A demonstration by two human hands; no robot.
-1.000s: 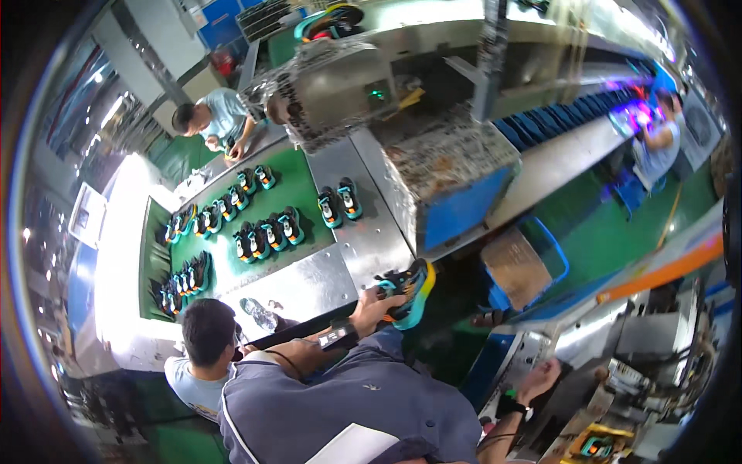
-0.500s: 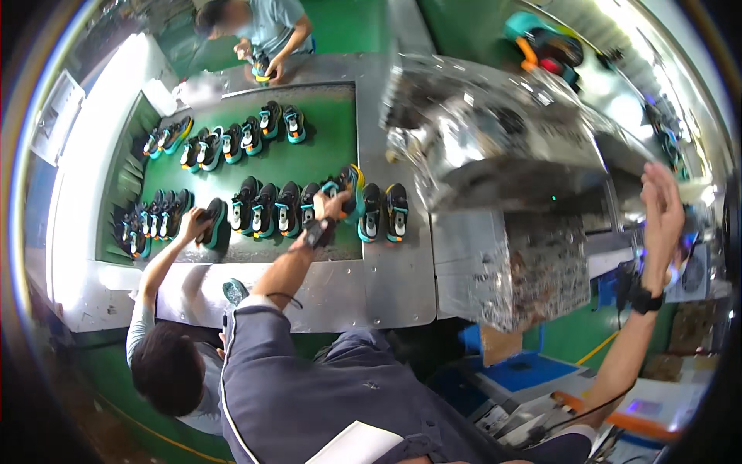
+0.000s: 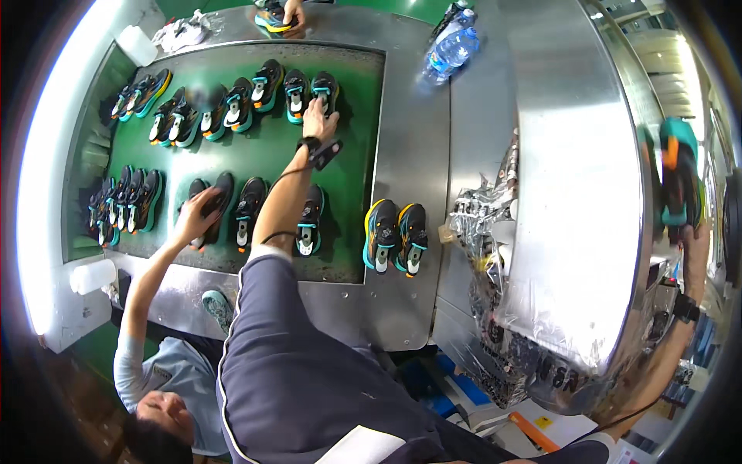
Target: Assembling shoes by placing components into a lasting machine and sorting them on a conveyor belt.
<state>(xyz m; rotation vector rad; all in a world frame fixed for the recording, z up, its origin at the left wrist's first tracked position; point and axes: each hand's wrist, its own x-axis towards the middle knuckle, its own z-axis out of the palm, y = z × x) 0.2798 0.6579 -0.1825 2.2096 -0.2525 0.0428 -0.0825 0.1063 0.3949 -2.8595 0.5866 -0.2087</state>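
Note:
My left hand (image 3: 317,124) reaches over the green conveyor belt (image 3: 255,166). Its fingers and thumb are at the heel of a black and teal shoe (image 3: 325,83), at the right end of the far row. At the far right, beyond the metal housing, my right hand (image 3: 695,238) grips one end of another shoe (image 3: 679,182), teal and black with an orange patch; the fingers are partly hidden. Below my left forearm a single shoe (image 3: 311,220) lies on the belt. A pair of shoes (image 3: 380,236) rests on the metal edge to its right.
A metal housing (image 3: 572,193) with crumpled plastic stands between my arms. Water bottles (image 3: 452,52) lie on the metal at the back. A co-worker's hand (image 3: 199,213) is on a shoe at left; another person's hand (image 3: 294,17) holds a shoe across the belt.
My left hand has moved from the near row to the far row, where one more shoe stands. My right hand, empty before, has hold of a shoe. The view has shifted.

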